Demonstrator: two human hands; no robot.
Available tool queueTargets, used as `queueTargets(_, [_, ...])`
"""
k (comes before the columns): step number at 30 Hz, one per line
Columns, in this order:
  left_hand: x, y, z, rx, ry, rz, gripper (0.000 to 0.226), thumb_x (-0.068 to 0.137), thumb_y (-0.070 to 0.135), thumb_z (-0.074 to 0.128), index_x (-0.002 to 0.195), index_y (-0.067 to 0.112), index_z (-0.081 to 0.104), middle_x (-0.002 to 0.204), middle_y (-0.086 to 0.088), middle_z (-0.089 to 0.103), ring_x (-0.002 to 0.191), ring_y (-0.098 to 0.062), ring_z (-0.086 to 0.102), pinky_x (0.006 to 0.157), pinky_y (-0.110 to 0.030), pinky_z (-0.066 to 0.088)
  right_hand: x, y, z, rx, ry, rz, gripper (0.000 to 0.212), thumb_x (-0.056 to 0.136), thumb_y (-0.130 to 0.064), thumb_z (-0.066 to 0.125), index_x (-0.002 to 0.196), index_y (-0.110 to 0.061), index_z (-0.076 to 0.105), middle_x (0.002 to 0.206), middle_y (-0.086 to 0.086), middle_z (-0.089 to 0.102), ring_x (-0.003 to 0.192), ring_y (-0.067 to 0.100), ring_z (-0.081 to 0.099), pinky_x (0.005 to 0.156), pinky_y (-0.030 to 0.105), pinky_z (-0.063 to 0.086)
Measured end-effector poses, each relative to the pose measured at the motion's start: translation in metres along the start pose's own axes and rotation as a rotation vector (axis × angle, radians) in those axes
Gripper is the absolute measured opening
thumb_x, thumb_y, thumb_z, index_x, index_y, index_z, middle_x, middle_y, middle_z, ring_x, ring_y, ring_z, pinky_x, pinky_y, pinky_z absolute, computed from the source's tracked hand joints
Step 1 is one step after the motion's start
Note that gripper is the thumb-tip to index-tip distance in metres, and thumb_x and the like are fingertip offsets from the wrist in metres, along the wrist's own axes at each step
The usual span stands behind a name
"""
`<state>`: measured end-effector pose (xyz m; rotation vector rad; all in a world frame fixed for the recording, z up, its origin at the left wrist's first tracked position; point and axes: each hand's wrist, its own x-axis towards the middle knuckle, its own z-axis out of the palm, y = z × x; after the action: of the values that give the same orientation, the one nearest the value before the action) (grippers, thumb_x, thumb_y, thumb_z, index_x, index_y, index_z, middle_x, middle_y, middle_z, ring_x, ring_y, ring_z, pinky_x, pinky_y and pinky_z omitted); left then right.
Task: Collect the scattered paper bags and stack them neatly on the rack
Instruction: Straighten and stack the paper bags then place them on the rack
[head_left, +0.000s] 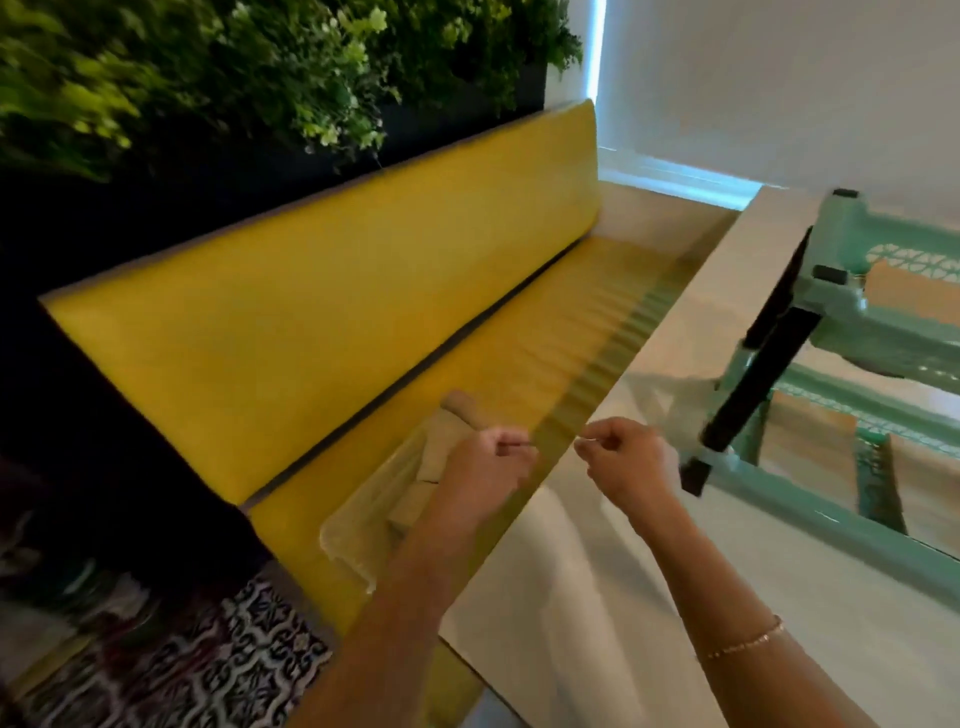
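A brown paper bag (410, 499) hangs blurred over the seat of the yellow bench (322, 332), just below my left hand (488, 467). That hand's fingers are curled and pinch a thin tan strip at the bag's top. Level with it over the table edge, my right hand (628, 462) pinches a thin pale piece between thumb and finger; it looks like part of the same bag. On the table to the right stands the green rack (852, 322), with brown paper bags (904, 296) on its upper shelf and more bags (810, 441) on a lower one.
The white table (649, 597) runs along the bench, its edge right under my hands. The rack's black posts (753, 384) lean close to my right hand. A plant wall (234, 67) rises behind the bench. Patterned floor tiles (208, 670) show at lower left.
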<state>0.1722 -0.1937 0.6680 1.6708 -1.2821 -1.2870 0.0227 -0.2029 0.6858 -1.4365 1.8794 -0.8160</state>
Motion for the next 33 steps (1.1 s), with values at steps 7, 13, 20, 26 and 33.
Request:
queueTargets(7, [0.068, -0.112, -0.081, -0.188, 0.304, -0.517, 0.039, 0.09, 0.009, 0.057, 0.125, -0.007, 0.051, 0.117, -0.021, 0.058, 0.11, -0.033, 0.057, 0.09, -0.038, 0.049, 0.031, -0.029, 0.103, -0.165, -0.323, -0.091, 0.021, 0.09, -0.012, 0.049, 0.099, -0.011, 0.069, 0.106, 0.002, 0.066, 0.098, 0.019, 0.059, 0.084, 0.028, 0.049])
queueTargets(13, [0.105, -0.17, -0.069, -0.457, 0.283, -0.793, 0.052, 0.096, 0.022, 0.052, 0.141, 0.003, 0.034, 0.145, -0.017, 0.035, 0.127, -0.033, 0.042, 0.101, -0.042, 0.037, 0.066, -0.022, 0.167, -0.475, -0.527, -0.128, 0.024, 0.089, -0.012, 0.045, 0.1, -0.006, 0.065, 0.103, 0.01, 0.066, 0.09, 0.023, 0.059, 0.075, 0.032, 0.049])
queueTargets(20, [0.143, -0.226, -0.032, -0.773, 0.192, -0.906, 0.048, 0.093, 0.037, 0.054, 0.131, 0.01, 0.045, 0.121, -0.015, 0.054, 0.096, -0.031, 0.057, 0.067, -0.036, 0.045, 0.094, -0.008, 0.2, -0.581, -0.61, -0.186, 0.032, 0.091, -0.022, 0.05, 0.12, -0.014, 0.061, 0.125, 0.006, 0.06, 0.116, 0.025, 0.054, 0.093, 0.03, 0.045])
queueTargets(26, [0.16, -0.249, -0.025, -0.866, 0.172, -0.937, 0.027, 0.086, 0.034, 0.063, 0.082, 0.008, 0.056, 0.077, -0.01, 0.054, 0.063, -0.02, 0.049, 0.052, -0.026, 0.037, 0.104, -0.001, 0.198, -0.544, -0.602, -0.156, 0.03, 0.09, -0.015, 0.049, 0.117, -0.014, 0.063, 0.118, 0.004, 0.063, 0.108, 0.021, 0.058, 0.084, 0.025, 0.048])
queueTargets(33, [0.174, -0.242, -0.029, -0.923, 0.237, -0.904, 0.017, 0.095, 0.012, 0.049, 0.082, 0.002, 0.054, 0.072, -0.014, 0.064, 0.065, -0.025, 0.052, 0.055, -0.027, 0.05, 0.102, -0.003, 0.177, -0.46, -0.582, -0.13, 0.026, 0.092, -0.018, 0.053, 0.116, -0.014, 0.061, 0.116, 0.004, 0.061, 0.105, 0.019, 0.057, 0.081, 0.024, 0.047])
